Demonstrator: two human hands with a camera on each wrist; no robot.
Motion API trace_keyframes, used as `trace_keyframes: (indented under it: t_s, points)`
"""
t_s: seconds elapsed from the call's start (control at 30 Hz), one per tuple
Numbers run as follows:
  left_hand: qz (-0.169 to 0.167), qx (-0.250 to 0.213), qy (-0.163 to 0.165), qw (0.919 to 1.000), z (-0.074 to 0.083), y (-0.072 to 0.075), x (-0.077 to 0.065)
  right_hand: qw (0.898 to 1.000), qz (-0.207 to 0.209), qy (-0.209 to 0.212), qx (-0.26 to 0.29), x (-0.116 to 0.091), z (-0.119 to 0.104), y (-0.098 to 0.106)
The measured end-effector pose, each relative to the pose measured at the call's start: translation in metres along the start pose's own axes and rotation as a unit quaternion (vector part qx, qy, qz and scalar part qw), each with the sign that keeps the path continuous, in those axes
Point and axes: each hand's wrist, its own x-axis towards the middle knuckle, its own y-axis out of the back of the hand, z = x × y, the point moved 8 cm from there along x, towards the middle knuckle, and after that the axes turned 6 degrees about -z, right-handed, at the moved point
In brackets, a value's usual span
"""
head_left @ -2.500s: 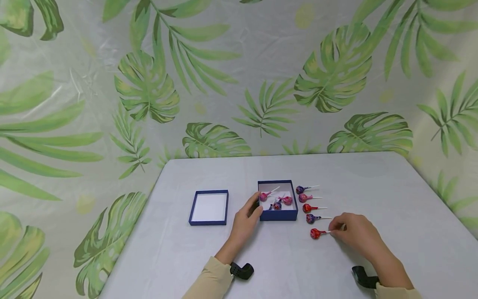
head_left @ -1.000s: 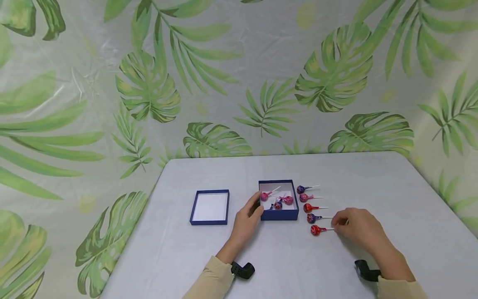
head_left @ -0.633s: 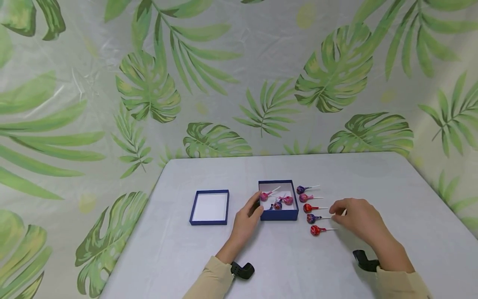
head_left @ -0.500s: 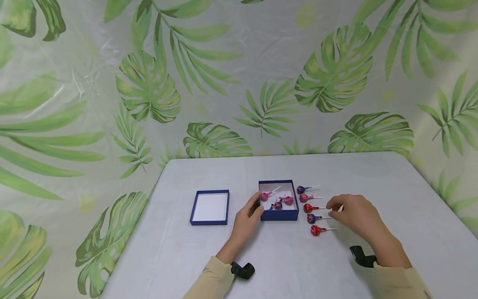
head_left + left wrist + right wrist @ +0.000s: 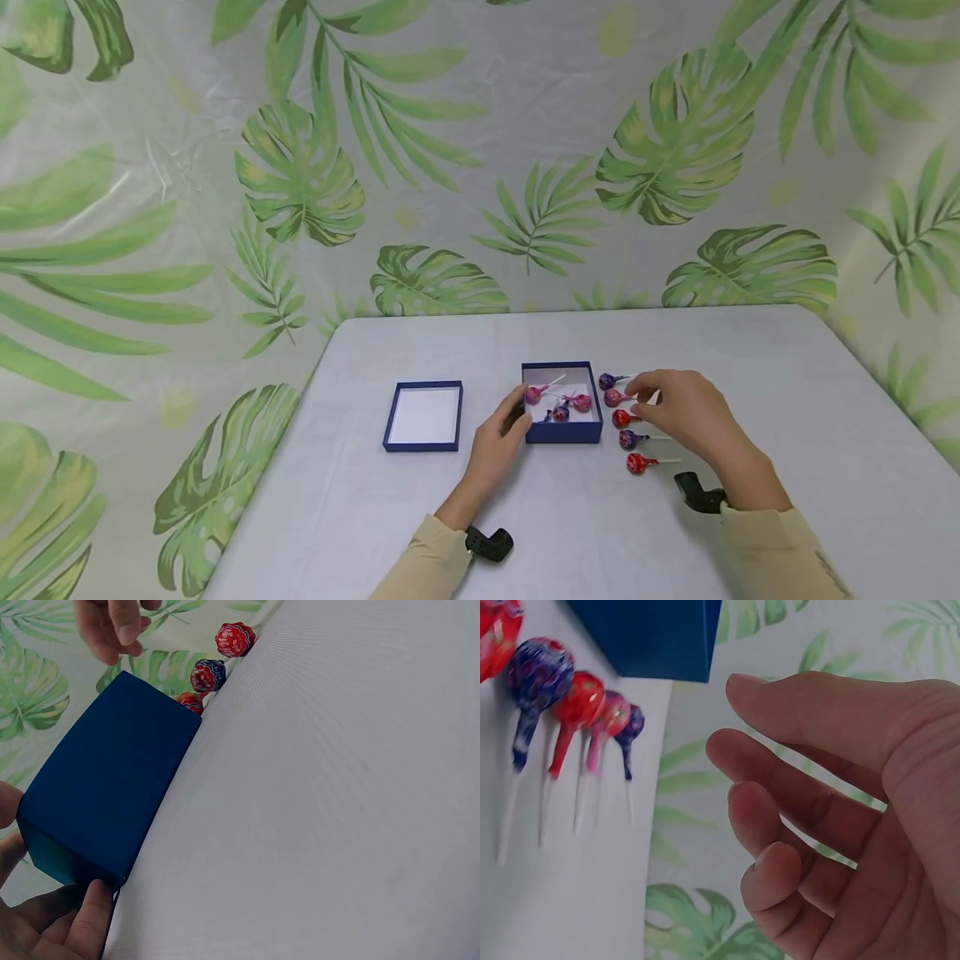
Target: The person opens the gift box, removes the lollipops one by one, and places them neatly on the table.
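Open-topped box with straight dark-blue walls and a white lining, on the smooth white table. Left hand gripping the box at its left side, with thumb and fingers bent about the near left corner. Inside: a pink lollipop at the left, another pink lollipop at the right and a purple lollipop between and in front, sticks at varied angles.

Just right of the box, a column of five round-headed lollipops in shiny wrappers, twisted tight at the neck above slim white sticks. From far to near: dark purple, pink, red, purple, red. Right hand near the sticks, fingers loosely curved, thumb apart, without anything in its grasp.

To the left, well apart from the box: shallow, squarish lid, blue-rimmed, matt white inside. Behind: glossy, creased backdrop with printed green leaves.
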Motion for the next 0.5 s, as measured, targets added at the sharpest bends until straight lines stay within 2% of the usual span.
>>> trace_keyframes:
  t_s: [0.5]
  points:
    - [0.000,-0.003,0.018,0.9998,0.000,0.000,-0.001,0.999,0.001,0.028,0.019,0.029,-0.030,-0.009]
